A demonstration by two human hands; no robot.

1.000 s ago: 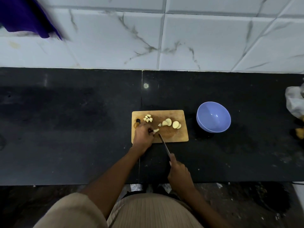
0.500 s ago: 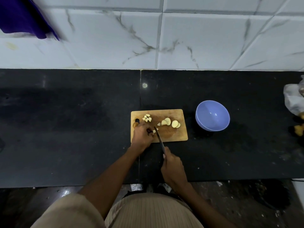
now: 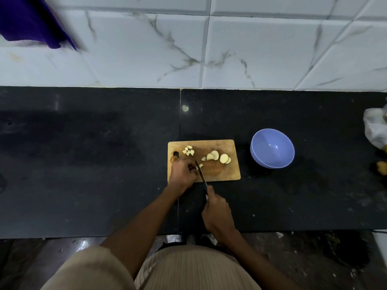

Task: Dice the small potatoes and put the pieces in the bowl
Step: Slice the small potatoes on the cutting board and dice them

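Potato slices [image 3: 218, 158] lay in a loose row on the right half of a wooden chopping board [image 3: 226, 174], and a small heap of diced pieces [image 3: 188, 151] sat near the board's far left corner, apart from the slices. The board rested on a black stone countertop [image 3: 83, 164] with white marble-patterned wall tiles [image 3: 251, 49] behind it.

The left hand [image 3: 182, 173] was curled over the board's near left part, fingertips bent down and pinching a small piece of potato [image 3: 200, 166] against the wood; most of that piece was hidden under the fingers. The right hand [image 3: 217, 214] was closed around the handle of a kitchen knife [image 3: 201, 173], hovering over the countertop just in front of the board's near edge. The blade ran up and to the left from that hand across the board edge, its tip right beside the left fingertips and touching the held piece.

A light blue bowl [image 3: 272, 148] stood upright on the countertop just to the right of the board, not touching it, and looked to hold nothing. At the far right edge a crumpled white plastic bag [image 3: 376, 128] lay with something yellowish-brown [image 3: 382, 168] near it, too cut off to identify. A purple cloth [image 3: 31, 19] hung at the top left corner.
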